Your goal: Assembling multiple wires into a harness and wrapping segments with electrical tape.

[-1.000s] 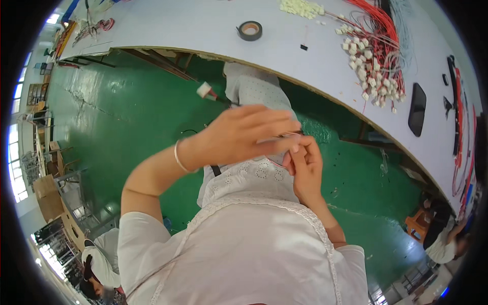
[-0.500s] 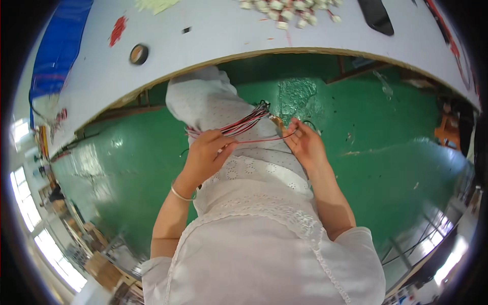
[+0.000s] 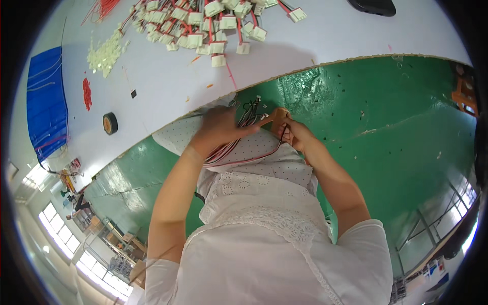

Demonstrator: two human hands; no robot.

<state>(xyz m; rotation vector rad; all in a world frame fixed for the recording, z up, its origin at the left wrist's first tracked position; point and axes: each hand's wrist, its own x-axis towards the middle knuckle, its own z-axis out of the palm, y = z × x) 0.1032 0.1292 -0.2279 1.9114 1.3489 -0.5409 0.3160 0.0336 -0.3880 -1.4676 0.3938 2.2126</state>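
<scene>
A bundle of thin red, black and white wires (image 3: 223, 151) lies across my lap on dotted white cloth, its dark ends with small connectors pointing up past my knee. My left hand (image 3: 216, 129) is over the bundle near the table edge, its thumb stretched to the right. Its fingers are smeared by motion, so what they hold, if anything, is unclear. Just right of the bundle, my right hand (image 3: 297, 134) pinches the dark end of one wire (image 3: 269, 153) that trails back to the left. A tan-orange object (image 3: 278, 117), its kind unclear, shows beside the right fingers.
On the white table (image 3: 168, 96) lie a heap of white connectors with short wires (image 3: 218, 25), pale small pieces (image 3: 105, 55), red bits (image 3: 87, 94), a tape roll (image 3: 110, 123), a black phone-like object (image 3: 373, 6) and a blue sheet (image 3: 46, 101). The table edge runs close above my lap.
My left hand has moved up and right, off its earlier grip on the wires. My right hand has shifted slightly left, still pinching a wire. The view has turned, bringing more of the table in.
</scene>
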